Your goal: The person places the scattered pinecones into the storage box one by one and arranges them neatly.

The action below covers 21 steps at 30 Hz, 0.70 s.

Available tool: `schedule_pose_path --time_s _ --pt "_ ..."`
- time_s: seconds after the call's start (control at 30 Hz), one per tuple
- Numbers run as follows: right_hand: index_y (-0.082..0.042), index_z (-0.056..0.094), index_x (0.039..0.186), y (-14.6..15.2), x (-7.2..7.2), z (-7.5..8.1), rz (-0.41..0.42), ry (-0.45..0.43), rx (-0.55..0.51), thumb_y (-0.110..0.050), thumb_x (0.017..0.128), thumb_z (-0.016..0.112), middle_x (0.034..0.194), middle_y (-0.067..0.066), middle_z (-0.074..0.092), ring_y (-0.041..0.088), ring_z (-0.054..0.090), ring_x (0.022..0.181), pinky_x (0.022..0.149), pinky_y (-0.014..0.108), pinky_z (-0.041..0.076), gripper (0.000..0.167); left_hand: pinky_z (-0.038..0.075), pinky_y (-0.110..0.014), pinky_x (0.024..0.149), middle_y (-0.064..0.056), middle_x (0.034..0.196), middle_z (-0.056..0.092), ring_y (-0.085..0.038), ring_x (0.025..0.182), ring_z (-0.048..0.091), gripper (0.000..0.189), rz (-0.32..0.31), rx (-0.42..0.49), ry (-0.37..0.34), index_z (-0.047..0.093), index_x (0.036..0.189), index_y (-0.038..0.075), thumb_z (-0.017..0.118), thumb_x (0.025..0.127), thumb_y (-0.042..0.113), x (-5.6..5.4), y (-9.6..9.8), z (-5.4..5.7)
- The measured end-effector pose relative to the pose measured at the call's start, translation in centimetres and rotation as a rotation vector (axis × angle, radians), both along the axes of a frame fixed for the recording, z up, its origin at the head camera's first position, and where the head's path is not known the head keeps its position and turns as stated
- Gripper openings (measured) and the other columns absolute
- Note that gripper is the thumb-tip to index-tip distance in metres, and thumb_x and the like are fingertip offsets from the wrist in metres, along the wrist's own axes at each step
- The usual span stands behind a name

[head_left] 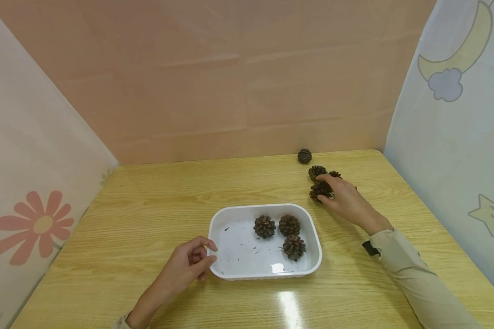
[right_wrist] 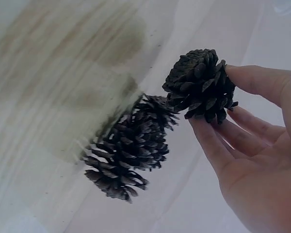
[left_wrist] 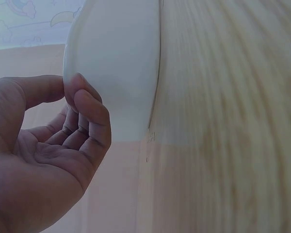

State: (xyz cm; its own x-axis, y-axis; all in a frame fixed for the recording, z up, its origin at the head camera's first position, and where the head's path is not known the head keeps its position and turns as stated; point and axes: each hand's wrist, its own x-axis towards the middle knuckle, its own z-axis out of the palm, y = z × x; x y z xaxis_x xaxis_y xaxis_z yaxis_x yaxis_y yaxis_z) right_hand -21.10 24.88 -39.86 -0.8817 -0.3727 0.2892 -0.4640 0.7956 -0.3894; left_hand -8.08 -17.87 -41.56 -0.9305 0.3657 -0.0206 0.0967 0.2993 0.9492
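Observation:
A white tray (head_left: 236,244) with a rounded rim lies on the table, and three pine cones (head_left: 265,227) sit in its right half. At the tray's left end my left hand (head_left: 187,262) pinches the rim between thumb and curled index finger. Beyond the tray's far right corner, my right hand (head_left: 347,201) grips a brown pine cone (right_wrist: 200,87) between its thumb and fingers. In the right wrist view this cone is held over the table, with other pine cones (right_wrist: 131,145) close beside it. The hand partly covers that group in the head view.
One pine cone (head_left: 304,156) stands apart near the table's back edge. Small dark scales are scattered over the tray's floor. A tan backdrop (head_left: 247,91) rises behind the wooden table (head_left: 156,201), and printed panels (head_left: 457,151) stand at both sides.

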Motion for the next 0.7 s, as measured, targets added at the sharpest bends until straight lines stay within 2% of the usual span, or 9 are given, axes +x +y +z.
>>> schedule_pose_path --time_s 0.23,0.5,0.7 --pt "0.002 0.05 0.134 -0.7 0.6 0.8 0.006 0.008 -0.026 -0.009 0.092 0.071 0.127 0.025 0.061 0.043 0.061 0.11 0.091 0.059 0.05 0.048 0.052 -0.027 0.049 -0.008 0.074 0.053 -0.012 0.055 0.055 0.026 -0.002 0.006 0.001 0.059 0.112 -0.005 0.068 0.095 0.012 0.0 0.0 0.0" --pt "0.004 0.056 0.129 -1.4 1.2 1.4 0.049 0.116 -0.06 -0.006 0.09 0.073 0.124 0.023 0.063 0.04 0.064 0.107 0.086 0.055 0.053 0.043 0.052 -0.026 0.05 -0.008 0.074 0.052 -0.012 0.055 0.055 0.026 0.007 0.004 -0.006 0.059 0.112 -0.005 0.069 0.095 0.011 0.0 0.0 0.1" --pt "0.005 0.057 0.129 -2.0 1.7 1.9 0.082 0.153 -0.076 -0.004 0.089 0.073 0.125 0.023 0.063 0.04 0.063 0.11 0.089 0.055 0.053 0.044 0.052 -0.026 0.049 -0.008 0.074 0.052 -0.012 0.054 0.055 0.026 0.002 0.004 -0.001 0.059 0.112 -0.005 0.069 0.095 0.011 0.0 0.0 0.0"
